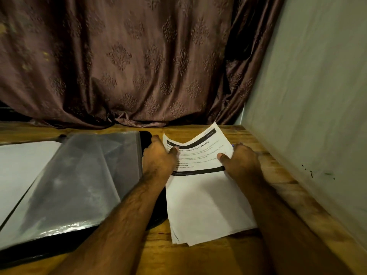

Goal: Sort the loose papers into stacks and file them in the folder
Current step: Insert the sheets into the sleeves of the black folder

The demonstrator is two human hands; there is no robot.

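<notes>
A stack of white papers [206,199] lies on the wooden table, right of centre; its top sheet has black bands and printed text. The sheet's far end curls upward. My left hand [158,157] grips the stack's left edge, thumb on the printed face. My right hand [240,159] grips the right edge the same way, thumb on top. An open black folder [79,185] with clear plastic sleeves lies to the left, its right edge under my left forearm. One sleeve on the far left holds a white sheet [21,167].
The wooden table [202,257] runs to a pale wall [309,108] close on the right. A brown patterned curtain [127,62] hangs behind and bunches onto the table's far edge.
</notes>
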